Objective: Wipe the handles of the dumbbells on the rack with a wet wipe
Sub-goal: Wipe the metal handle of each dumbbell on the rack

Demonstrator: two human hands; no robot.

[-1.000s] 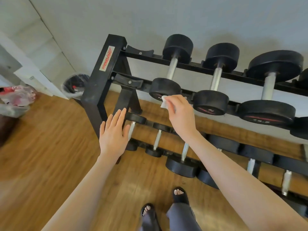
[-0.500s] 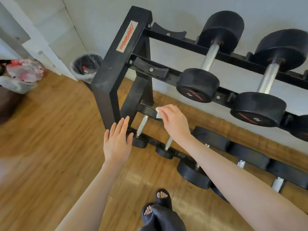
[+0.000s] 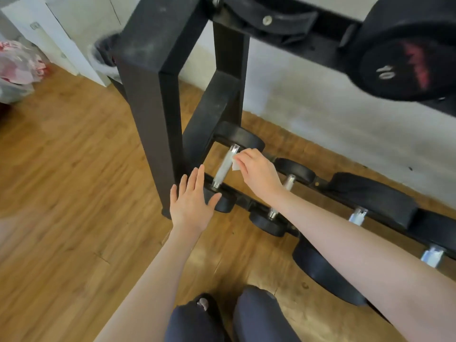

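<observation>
Right hand (image 3: 259,172) pinches wet wipe (image 3: 235,164) against lowest dumbbell handle (image 3: 224,166); left hand (image 3: 191,206) flat, fingers spread; upper dumbbell (image 3: 404,58) reads "10".

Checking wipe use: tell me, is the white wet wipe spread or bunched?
Bunched: white wet wipe pinched in right hand against the steel dumbbell handle.

Bright, even light; motion blur, wide-angle edge distortion.

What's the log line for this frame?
right hand: pinches wipe on end dumbbell's handle | left hand: flat, by rack post | tier: bottom
</observation>
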